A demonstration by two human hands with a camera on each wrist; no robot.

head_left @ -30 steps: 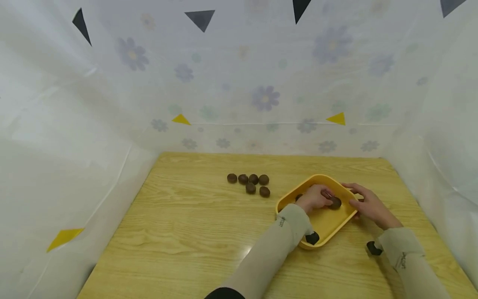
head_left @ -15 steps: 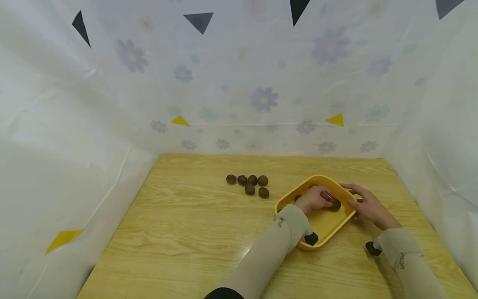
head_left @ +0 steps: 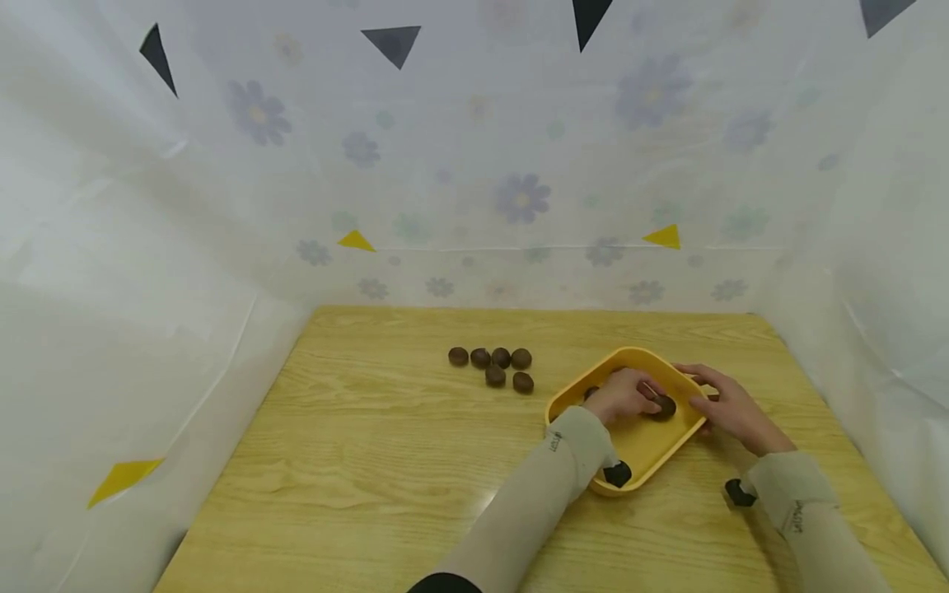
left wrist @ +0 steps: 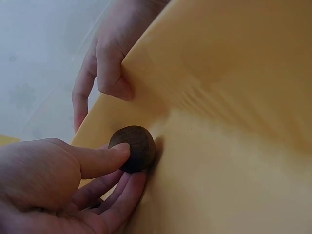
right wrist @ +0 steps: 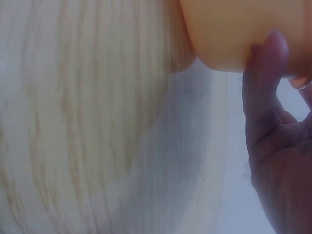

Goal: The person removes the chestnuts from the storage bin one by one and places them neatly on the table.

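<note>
My left hand (head_left: 623, 395) reaches into a yellow tray (head_left: 647, 463). Between its thumb and fingers it pinches a round, dark brown chestnut-like nut (left wrist: 139, 151), close to the tray wall in the left wrist view. Another dark nut (head_left: 591, 393) shows partly beside that hand, near the tray's left wall. At the tray's right corner, my right hand (head_left: 737, 414) grips the rim, thumb on one side of the wall and fingers on the other. Part of the tray floor is hidden under the left hand and sleeve.
Several more dark nuts (head_left: 495, 376) lie grouped on the wooden table (head_left: 356, 461), left of the tray. White patterned sheeting (head_left: 474, 165) hangs behind the table and along both sides.
The head view has shifted very slightly. Both hands stay almost where they were, the left still pinching the nut and the right still on the tray rim.
</note>
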